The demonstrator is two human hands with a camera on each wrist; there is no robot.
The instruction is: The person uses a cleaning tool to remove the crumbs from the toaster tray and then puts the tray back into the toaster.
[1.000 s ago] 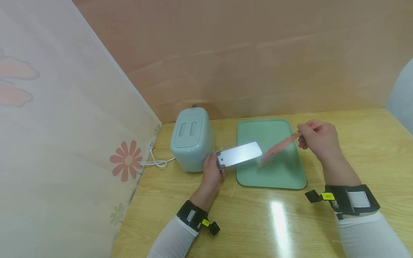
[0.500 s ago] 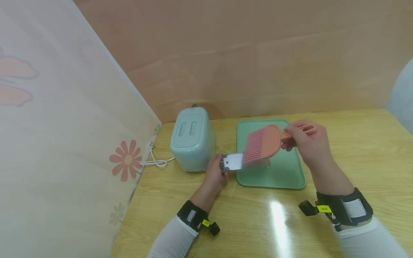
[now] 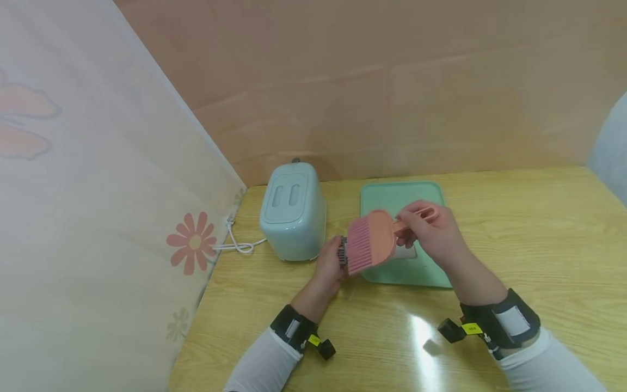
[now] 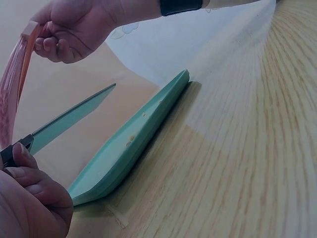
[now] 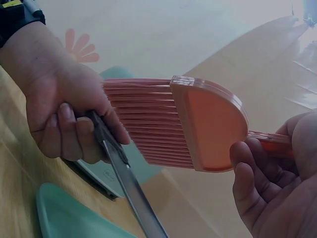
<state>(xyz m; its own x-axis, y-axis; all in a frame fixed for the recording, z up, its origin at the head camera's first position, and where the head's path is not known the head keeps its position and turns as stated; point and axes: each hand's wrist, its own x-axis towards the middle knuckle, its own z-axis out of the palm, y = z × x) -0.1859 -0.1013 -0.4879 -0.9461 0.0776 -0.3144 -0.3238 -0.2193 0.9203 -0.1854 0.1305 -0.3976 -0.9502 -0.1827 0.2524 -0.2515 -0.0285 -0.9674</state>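
Note:
My left hand (image 3: 327,268) grips the dark end of a flat metal crumb tray (image 3: 405,252), which reaches out over a green serving tray (image 3: 392,191). A pink cleaning brush (image 3: 381,239) is in my right hand (image 3: 431,233), pinched by its handle. Its bristles (image 5: 143,124) lie over the held end of the crumb tray, close to my left fingers, and hide much of the metal in the head view. From the left wrist, the crumb tray (image 4: 69,118) looks tilted above the green tray. Small crumbs (image 4: 131,141) lie on the green tray.
A pale blue toaster (image 3: 291,212) stands just left of the green tray, its white cord (image 3: 240,248) running to the left wall. A brown backdrop (image 3: 392,109) closes off the rear. Wooden tabletop (image 3: 529,218) extends to the right and front.
My right hand has moved left, bringing the brush from above the green tray to the crumb tray's held end. The brush has turned its broad face upward. My left hand has barely shifted.

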